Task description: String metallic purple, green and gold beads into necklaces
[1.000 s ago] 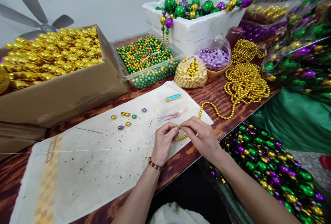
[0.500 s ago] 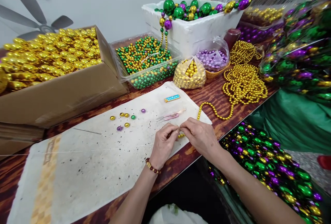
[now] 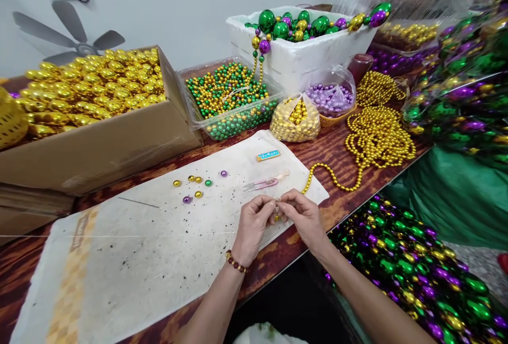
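My left hand [image 3: 253,227] and my right hand [image 3: 305,222] meet fingertip to fingertip over the white cloth's [image 3: 159,249] near right edge. Both are closed in a pinch around the end of a gold bead string [image 3: 333,179]; a few of its beads show just beneath the fingers. A thin white thread [image 3: 159,235] runs from the left across the cloth towards my left hand. What exactly lies between the fingertips is too small to tell. Just beyond the hands lie pink-handled thread snips [image 3: 265,183]. Several loose beads [image 3: 198,194] and a needle-like metal rod [image 3: 138,202] lie farther left.
A blue-labelled lighter-shaped object [image 3: 268,155] lies near the cloth's far edge. Behind stand a carton of gold beads [image 3: 99,145], a clear bead tub [image 3: 234,128], a bead bag [image 3: 293,124] and a foam box [image 3: 293,61]. Coloured bead strands [image 3: 416,270] hang below the table's right edge.
The view has shifted slightly, so the scene sits a little lower and farther right. My right hand has turned, and its fingertips now press close against those of my left.
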Demonstrator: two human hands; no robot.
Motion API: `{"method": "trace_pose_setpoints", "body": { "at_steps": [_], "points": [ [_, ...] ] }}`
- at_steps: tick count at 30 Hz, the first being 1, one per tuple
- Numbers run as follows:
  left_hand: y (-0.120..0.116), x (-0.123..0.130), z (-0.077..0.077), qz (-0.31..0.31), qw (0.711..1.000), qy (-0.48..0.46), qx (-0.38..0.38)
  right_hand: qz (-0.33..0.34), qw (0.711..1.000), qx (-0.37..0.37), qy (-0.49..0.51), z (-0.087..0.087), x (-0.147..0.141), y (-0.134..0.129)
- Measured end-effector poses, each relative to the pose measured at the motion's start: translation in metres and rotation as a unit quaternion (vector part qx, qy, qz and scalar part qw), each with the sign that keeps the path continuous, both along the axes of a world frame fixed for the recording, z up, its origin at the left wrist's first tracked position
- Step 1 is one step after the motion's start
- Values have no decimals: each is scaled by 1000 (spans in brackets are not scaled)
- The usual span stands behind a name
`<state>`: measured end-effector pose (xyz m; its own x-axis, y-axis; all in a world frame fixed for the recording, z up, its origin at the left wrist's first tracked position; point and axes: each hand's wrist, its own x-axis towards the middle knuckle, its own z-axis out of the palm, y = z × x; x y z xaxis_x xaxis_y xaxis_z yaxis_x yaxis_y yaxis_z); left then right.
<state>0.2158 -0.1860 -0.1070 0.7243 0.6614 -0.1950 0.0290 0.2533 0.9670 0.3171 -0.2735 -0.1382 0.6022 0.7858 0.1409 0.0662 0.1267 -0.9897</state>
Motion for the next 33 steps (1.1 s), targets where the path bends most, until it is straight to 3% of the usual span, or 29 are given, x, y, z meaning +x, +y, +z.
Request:
{"method": "trace_pose_setpoints", "body": {
  "at_steps": [6, 13, 19, 26, 33],
  "points": [
    [2, -4, 3, -12, 996, 40, 78, -15, 1000, -10, -3, 9, 3, -4],
    [2, -7, 6, -68, 995, 40, 63, -181, 983, -9, -40, 9, 22, 0],
    [2, -11, 6, -117, 993, 26, 9, -223, 974, 15, -22, 10, 17, 4],
    [2, -16, 5, -153, 988, -1, -25, -181, 976, 76, 92, 21, 9, 5],
    [3, -26, 21, -163, 986, -3, 19, -23, 992, 54, 107, 38, 10, 7]
  ]
}}
